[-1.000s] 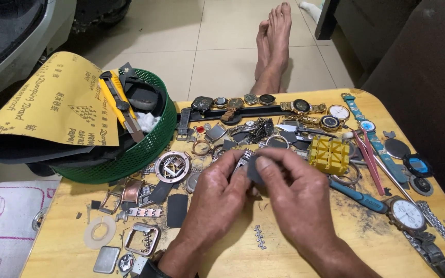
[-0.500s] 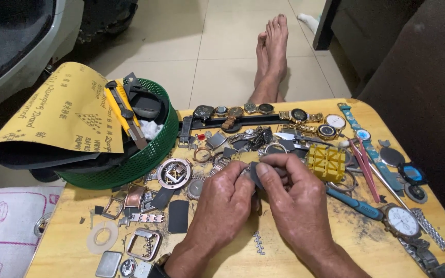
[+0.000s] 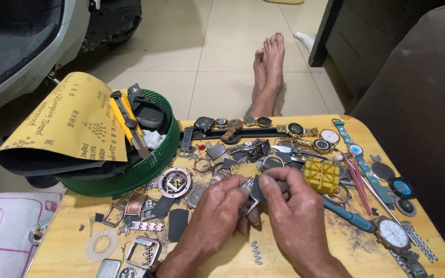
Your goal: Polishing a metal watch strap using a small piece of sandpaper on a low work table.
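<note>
Both hands [image 3: 256, 208] pinch watch band [image 3: 249, 198] between fingertips.

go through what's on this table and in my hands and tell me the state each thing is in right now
left hand: gripping a metal watch bracelet
right hand: pinching a dark grey piece against the bracelet
green basket: upright, full
yellow utility knife: lying across the basket
sandpaper sheet: curled over the basket's rim
white-dial watch: face up
</note>
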